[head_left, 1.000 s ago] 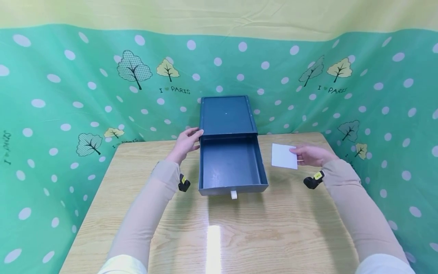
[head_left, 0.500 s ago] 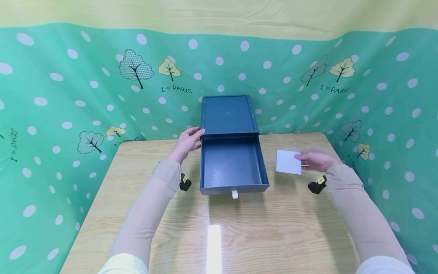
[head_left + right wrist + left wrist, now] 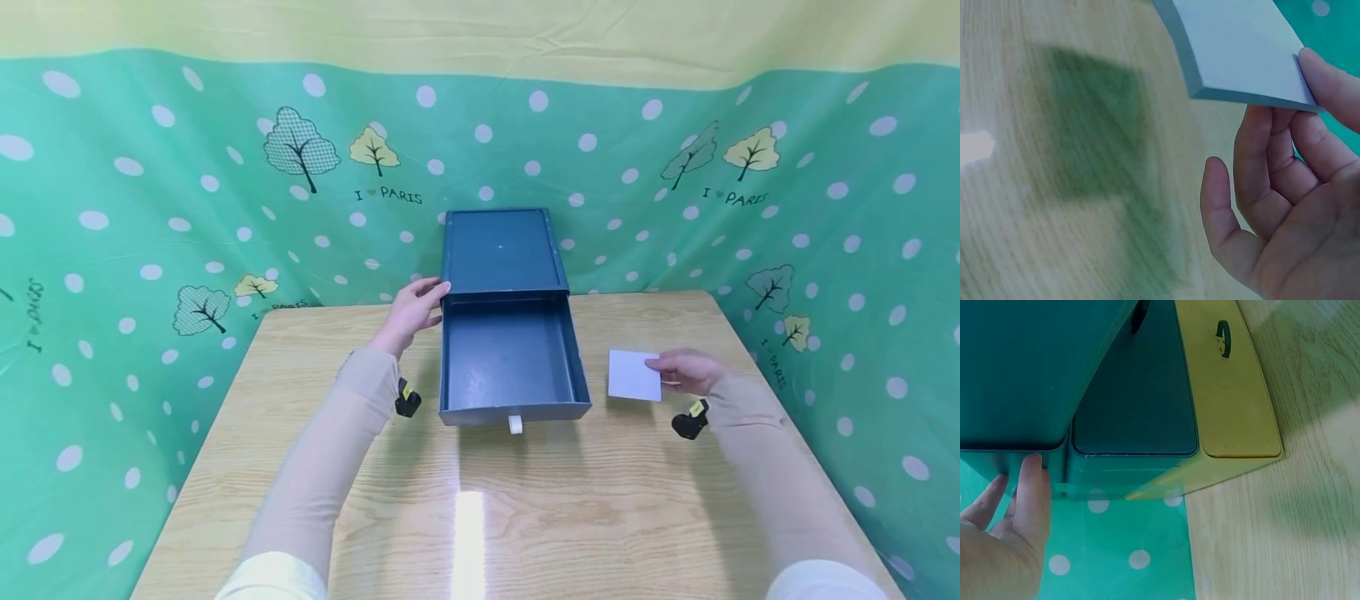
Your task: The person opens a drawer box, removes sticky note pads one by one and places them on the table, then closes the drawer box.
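Observation:
A blue drawer cabinet (image 3: 501,250) stands at the table's back, its top drawer (image 3: 510,354) pulled out toward me with nothing inside. My left hand (image 3: 408,317) touches the cabinet's left side near the front corner; in the left wrist view its fingers (image 3: 1032,500) reach that wall, extended. To the right of the drawer, my right hand (image 3: 688,372) pinches a thick white note pad (image 3: 634,376) by its edge. The thumb lies on top and the fingers underneath, as the right wrist view shows. The pad is held over the table, casting a shadow (image 3: 1094,125) on the wood.
Below the top drawer are another blue drawer (image 3: 1138,394) and a yellow drawer (image 3: 1235,394) with a small dark loop (image 3: 1225,339), both shut. A white pull tab (image 3: 515,424) sticks out from the open drawer's front. A green dotted curtain (image 3: 330,217) surrounds the wooden table (image 3: 570,517).
My right hand has brought the note pad nearer to me and slightly right, farther from the drawer. The left hand has stayed at the cabinet's side.

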Demonstrator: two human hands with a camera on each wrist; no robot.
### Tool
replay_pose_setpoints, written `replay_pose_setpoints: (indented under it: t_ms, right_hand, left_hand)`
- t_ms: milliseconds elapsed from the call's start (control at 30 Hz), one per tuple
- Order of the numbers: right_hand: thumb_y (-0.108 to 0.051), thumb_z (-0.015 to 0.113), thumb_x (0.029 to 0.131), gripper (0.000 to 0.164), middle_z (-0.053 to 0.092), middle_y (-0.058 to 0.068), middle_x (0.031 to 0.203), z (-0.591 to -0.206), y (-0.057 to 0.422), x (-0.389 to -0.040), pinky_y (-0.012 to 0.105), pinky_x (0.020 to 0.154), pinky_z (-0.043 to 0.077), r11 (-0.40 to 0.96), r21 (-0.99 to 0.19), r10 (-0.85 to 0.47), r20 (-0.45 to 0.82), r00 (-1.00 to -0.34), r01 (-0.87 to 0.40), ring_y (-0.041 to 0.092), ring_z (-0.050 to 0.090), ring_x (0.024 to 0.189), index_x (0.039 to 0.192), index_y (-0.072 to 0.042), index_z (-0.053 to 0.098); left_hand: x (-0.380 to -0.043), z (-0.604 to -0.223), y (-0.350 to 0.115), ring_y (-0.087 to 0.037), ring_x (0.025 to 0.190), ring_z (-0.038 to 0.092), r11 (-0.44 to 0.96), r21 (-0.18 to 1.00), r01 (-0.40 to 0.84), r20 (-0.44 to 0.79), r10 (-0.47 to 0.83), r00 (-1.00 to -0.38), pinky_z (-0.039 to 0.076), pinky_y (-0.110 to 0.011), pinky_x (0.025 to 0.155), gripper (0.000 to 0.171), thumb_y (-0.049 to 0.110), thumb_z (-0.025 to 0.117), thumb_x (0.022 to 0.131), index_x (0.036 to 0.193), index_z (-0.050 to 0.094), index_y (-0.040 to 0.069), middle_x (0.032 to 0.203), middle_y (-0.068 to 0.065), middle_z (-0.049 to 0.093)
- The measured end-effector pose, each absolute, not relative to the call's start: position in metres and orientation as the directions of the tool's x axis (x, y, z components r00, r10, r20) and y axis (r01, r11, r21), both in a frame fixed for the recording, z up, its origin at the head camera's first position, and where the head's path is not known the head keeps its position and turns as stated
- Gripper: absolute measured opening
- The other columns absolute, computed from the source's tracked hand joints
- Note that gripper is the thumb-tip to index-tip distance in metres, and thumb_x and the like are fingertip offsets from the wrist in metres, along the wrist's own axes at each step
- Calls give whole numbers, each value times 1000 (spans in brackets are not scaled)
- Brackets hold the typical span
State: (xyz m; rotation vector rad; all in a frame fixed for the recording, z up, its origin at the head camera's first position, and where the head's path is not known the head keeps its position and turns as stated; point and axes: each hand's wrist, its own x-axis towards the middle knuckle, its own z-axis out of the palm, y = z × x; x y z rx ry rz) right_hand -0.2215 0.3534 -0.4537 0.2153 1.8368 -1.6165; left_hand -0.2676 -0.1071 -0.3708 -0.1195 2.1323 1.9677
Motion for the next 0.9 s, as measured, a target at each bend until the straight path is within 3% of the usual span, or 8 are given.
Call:
replay_pose_setpoints:
  t_ms: [667, 900]
  right_hand:
    - [-12, 52, 97, 22, 64, -12, 72, -476, 350, -222, 21, 74, 51, 285, -805, -180, -579, -795, 521, 1, 59, 72, 76, -17, 59]
    - [-15, 53, 97, 24, 57, -11, 70, -483, 347, -222, 21, 69, 51, 488, -769, -84, -511, -855, 412, 2, 54, 69, 73, -12, 53]
  left_hand:
    - [-270, -372, -108, -32, 130, 44, 85, 971, -222, -230, 109, -967, 47, -41, 103, 58, 30, 56, 96, 145, 36, 7, 144, -14, 42]
    - [-269, -374, -109, -32, 130, 44, 84, 971, -224, -232, 109, -967, 46, -41, 103, 60, 32, 57, 95, 146, 35, 7, 145, -14, 41]
